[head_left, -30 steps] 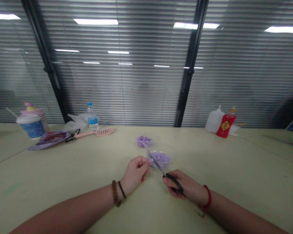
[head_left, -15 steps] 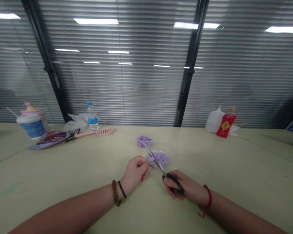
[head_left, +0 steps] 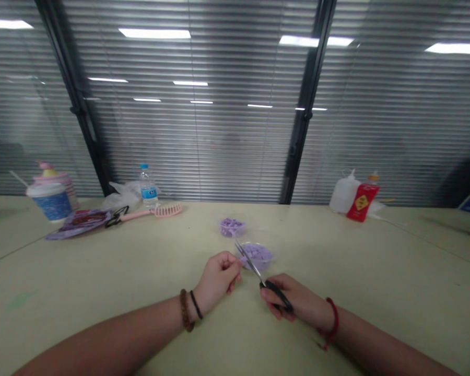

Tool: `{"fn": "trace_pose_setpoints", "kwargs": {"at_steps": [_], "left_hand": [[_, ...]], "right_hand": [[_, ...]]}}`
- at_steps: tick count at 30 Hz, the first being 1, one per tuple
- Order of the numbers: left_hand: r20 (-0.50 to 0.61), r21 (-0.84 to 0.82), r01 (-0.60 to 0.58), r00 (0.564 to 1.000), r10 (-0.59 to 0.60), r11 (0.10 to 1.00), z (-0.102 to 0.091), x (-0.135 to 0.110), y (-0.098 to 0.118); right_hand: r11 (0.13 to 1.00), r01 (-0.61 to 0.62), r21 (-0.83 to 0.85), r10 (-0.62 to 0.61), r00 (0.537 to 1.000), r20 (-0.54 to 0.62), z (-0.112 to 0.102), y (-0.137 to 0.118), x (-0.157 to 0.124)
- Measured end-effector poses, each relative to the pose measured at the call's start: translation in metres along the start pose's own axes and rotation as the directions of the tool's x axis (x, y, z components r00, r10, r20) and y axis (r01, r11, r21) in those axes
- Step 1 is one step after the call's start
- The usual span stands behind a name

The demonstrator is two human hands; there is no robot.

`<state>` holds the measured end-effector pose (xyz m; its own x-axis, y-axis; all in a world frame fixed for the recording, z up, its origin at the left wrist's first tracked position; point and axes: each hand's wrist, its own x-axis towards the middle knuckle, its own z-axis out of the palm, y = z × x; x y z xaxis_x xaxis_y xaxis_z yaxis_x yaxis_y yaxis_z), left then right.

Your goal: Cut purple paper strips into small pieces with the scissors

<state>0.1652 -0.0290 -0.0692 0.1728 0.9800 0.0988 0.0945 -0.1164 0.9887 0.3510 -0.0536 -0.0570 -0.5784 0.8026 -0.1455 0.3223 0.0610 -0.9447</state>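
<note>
My right hand [head_left: 278, 298] is closed around the black handles of a pair of scissors [head_left: 256, 270]. The blades point up and left, nearly together, over the near clear bowl [head_left: 269, 259], which holds small purple pieces [head_left: 258, 253]. Just left of the blades, my left hand [head_left: 220, 272] is pinched at the fingertips on a small purple strip [head_left: 242, 259]; most of the strip is hidden by fingers and blades. Behind stands a second clear bowl [head_left: 243, 230] with darker purple pieces [head_left: 231, 223].
At the back left are a blue cup [head_left: 54, 204], a purple packet [head_left: 76, 225], a pink hairbrush [head_left: 167, 211], a plastic bag [head_left: 123, 198] and a water bottle [head_left: 149, 190]. A white squeeze bottle [head_left: 342, 194] and a red bottle [head_left: 362, 201] stand back right.
The scissor blades have come closer together, and their tips have shifted slightly left. The purple strip shows less at my left fingertips. My left hand has barely moved.
</note>
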Motion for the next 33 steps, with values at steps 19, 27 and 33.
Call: {"fn": "trace_pose_setpoints", "kwargs": {"at_steps": [19,27,33], "left_hand": [[0.02,-0.121,0.012,1.0,-0.01,0.993,-0.0002,0.0055,0.0012],[-0.059,-0.178,0.047,0.997,-0.059,0.983,-0.0034,0.0066,0.0006],[0.027,-0.227,0.066,0.998,-0.062,0.972,0.001,0.0014,0.0055]], "right_hand": [[0.995,-0.064,0.078,0.072,0.992,-0.102,0.0009,0.0018,0.0043],[0.999,-0.019,0.036,0.021,0.997,-0.071,0.0024,-0.0018,0.0019],[0.996,-0.024,-0.091,0.021,0.999,-0.03,0.0024,0.0017,0.0004]]}}
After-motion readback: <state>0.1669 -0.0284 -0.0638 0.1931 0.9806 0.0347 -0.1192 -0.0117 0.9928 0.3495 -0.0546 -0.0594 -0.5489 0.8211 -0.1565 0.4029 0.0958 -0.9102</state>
